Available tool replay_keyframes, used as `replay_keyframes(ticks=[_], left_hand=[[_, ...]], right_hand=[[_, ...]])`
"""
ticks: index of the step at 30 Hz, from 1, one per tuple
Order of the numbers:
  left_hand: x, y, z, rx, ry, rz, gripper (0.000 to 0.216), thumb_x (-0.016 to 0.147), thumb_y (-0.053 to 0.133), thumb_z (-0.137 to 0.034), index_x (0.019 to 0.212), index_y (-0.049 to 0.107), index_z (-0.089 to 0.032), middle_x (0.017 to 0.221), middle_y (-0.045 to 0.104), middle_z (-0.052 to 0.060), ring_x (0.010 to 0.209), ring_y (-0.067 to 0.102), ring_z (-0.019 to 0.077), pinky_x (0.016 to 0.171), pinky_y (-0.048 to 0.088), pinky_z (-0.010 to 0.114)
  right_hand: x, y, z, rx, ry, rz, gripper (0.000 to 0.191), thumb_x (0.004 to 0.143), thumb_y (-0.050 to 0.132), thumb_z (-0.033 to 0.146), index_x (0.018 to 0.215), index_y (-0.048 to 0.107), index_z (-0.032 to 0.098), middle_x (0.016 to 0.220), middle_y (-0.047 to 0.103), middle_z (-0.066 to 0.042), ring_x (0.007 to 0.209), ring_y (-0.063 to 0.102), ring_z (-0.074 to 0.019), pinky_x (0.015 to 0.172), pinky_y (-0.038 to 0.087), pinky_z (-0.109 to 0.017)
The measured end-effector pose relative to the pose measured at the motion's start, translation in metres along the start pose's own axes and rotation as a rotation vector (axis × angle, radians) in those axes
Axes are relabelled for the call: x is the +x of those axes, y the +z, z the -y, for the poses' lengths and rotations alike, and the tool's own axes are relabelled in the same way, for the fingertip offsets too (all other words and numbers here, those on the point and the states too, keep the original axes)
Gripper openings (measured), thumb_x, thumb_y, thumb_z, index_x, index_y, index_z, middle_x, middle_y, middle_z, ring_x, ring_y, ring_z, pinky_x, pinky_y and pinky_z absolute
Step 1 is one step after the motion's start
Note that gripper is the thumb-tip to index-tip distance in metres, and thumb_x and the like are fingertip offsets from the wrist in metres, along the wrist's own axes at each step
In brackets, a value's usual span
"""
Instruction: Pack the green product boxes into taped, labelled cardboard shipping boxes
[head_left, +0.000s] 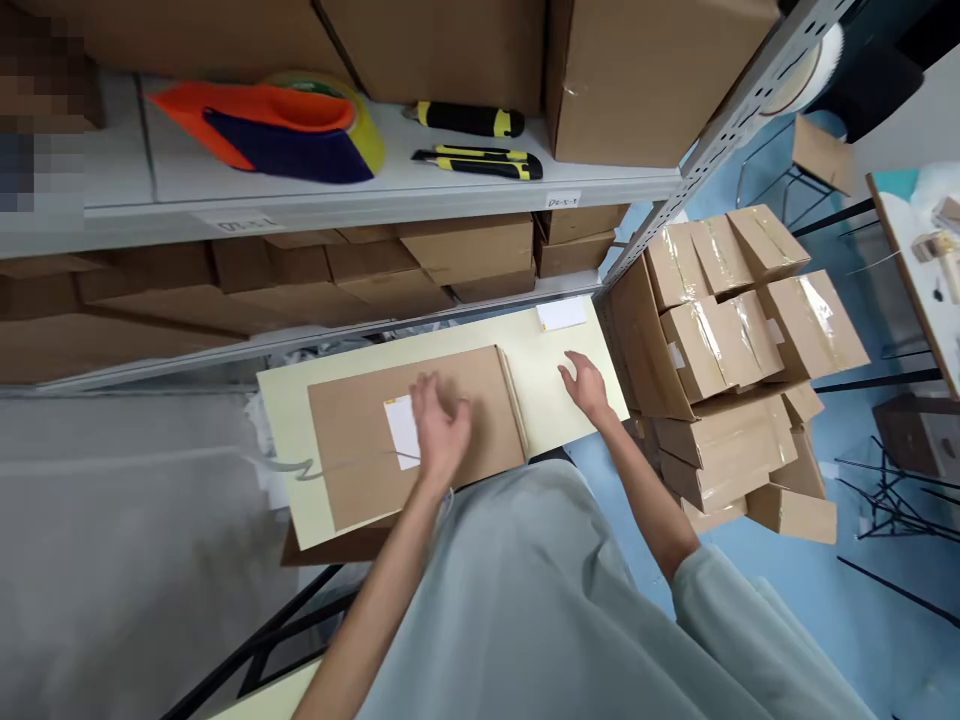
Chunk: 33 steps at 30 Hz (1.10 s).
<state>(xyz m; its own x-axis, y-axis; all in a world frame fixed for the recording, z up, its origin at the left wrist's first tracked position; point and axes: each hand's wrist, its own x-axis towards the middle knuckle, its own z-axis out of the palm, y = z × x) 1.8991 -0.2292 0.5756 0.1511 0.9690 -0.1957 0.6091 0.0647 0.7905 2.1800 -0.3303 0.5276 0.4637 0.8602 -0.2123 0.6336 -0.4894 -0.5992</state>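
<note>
My left hand is over a flat brown cardboard piece, next to a white label with a small yellow mark. Its fingers curve forward with the thumb apart, and nothing shows between them. My right hand hovers above the bare right part of a pale yellow board, thumb and fingers spread. Several thin cardboard layers show at the cardboard's right edge. A second white label lies at the board's far right. A thin grey strip appears at the left, partly blurred.
A metal shelf ahead bears two yellow-black utility knives, an orange and dark blue object and several boxes. Taped cardboard boxes are stacked on the right. A table stands farther right; black metal legs are lower left.
</note>
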Motion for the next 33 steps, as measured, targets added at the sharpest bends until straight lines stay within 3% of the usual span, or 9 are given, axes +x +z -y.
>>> replay_keyframes(ticks=[5, 11, 16, 22, 24, 29, 33], left_hand=[[0.004, 0.072, -0.066, 0.008, 0.060, 0.101, 0.057, 0.100, 0.062, -0.033, 0.156, 0.057, -0.021, 0.175, 0.047, 0.015, 0.170, 0.031, 0.0335, 0.141, 0.026, 0.056], [0.003, 0.108, -0.090, 0.009, -0.019, 0.164, 0.050, 0.103, 0.061, -0.032, 0.152, 0.061, -0.025, 0.168, 0.056, 0.013, 0.163, 0.044, 0.0316, 0.138, 0.034, 0.052], [0.002, 0.119, -0.088, 0.015, -0.116, 0.199, 0.049, 0.102, 0.061, -0.032, 0.150, 0.062, -0.023, 0.166, 0.057, 0.015, 0.161, 0.047, 0.0334, 0.135, 0.039, 0.054], [0.008, 0.126, -0.093, 0.019, -0.111, 0.238, 0.046, 0.103, 0.059, -0.032, 0.147, 0.064, -0.022, 0.166, 0.057, 0.014, 0.160, 0.049, 0.0314, 0.138, 0.034, 0.052], [0.010, 0.128, -0.095, 0.022, -0.106, 0.250, 0.046, 0.103, 0.059, -0.032, 0.147, 0.065, -0.021, 0.167, 0.057, 0.015, 0.161, 0.048, 0.0317, 0.137, 0.035, 0.052], [0.027, 0.139, -0.097, 0.081, -0.090, 0.311, 0.047, 0.101, 0.059, -0.029, 0.147, 0.066, -0.023, 0.168, 0.057, 0.013, 0.162, 0.046, 0.0325, 0.137, 0.035, 0.055], [0.063, 0.164, -0.094, 0.172, 0.004, 0.395, 0.051, 0.100, 0.060, -0.028, 0.150, 0.064, -0.018, 0.171, 0.053, 0.016, 0.165, 0.042, 0.0346, 0.138, 0.033, 0.055]], right_hand=[[0.095, 0.007, -0.029, -0.032, -0.115, 0.133, 0.044, 0.111, 0.055, 0.026, 0.153, 0.065, 0.016, 0.167, 0.057, -0.017, 0.158, 0.052, -0.0300, 0.136, 0.040, -0.051], [0.171, 0.050, -0.051, 0.007, -0.234, 0.265, 0.046, 0.105, 0.062, 0.013, 0.151, 0.066, 0.015, 0.177, 0.046, -0.013, 0.168, 0.038, -0.0261, 0.141, 0.031, -0.047], [0.180, 0.069, -0.070, 0.029, -0.245, 0.295, 0.046, 0.108, 0.062, 0.017, 0.154, 0.065, 0.020, 0.177, 0.046, -0.008, 0.169, 0.035, -0.0218, 0.141, 0.030, -0.043], [0.181, 0.062, -0.077, 0.030, -0.272, 0.328, 0.032, 0.111, 0.058, 0.018, 0.135, 0.077, 0.019, 0.176, 0.048, -0.007, 0.168, 0.039, -0.0236, 0.135, 0.041, -0.041], [0.182, 0.060, -0.075, 0.050, -0.264, 0.332, 0.031, 0.111, 0.055, 0.017, 0.129, 0.080, 0.019, 0.171, 0.055, -0.008, 0.165, 0.044, -0.0240, 0.132, 0.046, -0.042], [0.181, 0.052, -0.067, 0.258, -0.173, 0.154, 0.029, 0.112, 0.054, 0.027, 0.117, 0.083, 0.023, 0.148, 0.074, -0.005, 0.140, 0.068, -0.0229, 0.122, 0.055, -0.040], [0.184, 0.034, -0.064, 0.470, -0.134, -0.040, 0.028, 0.109, 0.062, 0.043, 0.104, 0.081, 0.024, 0.135, 0.079, -0.008, 0.124, 0.074, -0.0236, 0.115, 0.057, -0.040]])
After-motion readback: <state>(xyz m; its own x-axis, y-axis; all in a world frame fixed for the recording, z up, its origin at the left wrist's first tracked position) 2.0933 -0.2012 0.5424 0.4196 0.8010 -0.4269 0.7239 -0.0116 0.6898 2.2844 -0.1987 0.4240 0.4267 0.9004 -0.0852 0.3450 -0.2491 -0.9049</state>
